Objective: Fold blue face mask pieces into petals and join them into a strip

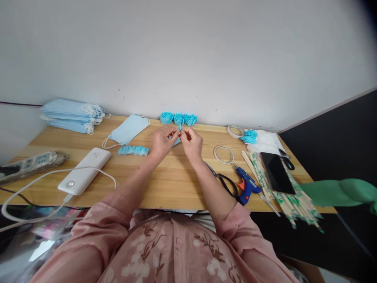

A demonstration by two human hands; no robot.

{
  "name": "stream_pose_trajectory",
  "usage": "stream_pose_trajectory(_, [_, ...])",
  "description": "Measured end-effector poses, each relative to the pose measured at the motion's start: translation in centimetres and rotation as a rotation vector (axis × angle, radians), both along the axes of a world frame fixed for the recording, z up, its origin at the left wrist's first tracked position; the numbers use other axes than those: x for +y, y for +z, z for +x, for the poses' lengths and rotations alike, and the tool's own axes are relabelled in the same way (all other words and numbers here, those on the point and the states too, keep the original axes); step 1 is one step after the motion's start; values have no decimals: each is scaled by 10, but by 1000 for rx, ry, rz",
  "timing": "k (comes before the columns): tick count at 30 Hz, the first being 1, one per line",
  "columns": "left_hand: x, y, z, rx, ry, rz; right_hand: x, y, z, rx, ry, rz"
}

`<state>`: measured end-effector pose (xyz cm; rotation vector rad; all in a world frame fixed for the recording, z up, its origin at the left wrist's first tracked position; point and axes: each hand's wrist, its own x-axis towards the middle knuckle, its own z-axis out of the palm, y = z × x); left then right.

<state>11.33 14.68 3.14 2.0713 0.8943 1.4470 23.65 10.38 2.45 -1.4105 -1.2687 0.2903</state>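
Note:
My left hand (163,141) and my right hand (192,144) meet over the middle of the table, fingertips pinched close together. Between them is a small blue strip (180,127), mostly hidden by the fingers; part of it shows below the left fingers. Just behind my hands, three blue ruffled flowers (178,118) stand in a row against the wall. A pleated blue strip (133,150) lies left of my left wrist. Farther left is a light-blue face mask (129,129) with white ear loops.
At left are a stack of masks (69,114), a white power bank (85,171) with cable and a wrapped power strip (32,165). At right lie tape rolls (224,154), black-handled scissors (228,184), a blue glue gun (246,182), wrapped chopsticks (294,206) and a phone (277,173).

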Motion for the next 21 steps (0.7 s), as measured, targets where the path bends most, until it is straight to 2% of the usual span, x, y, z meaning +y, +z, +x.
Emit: stream_pose_trajectory(21, [-1, 0, 1, -30, -14, -73, 1, -1, 0, 14, 22, -8])
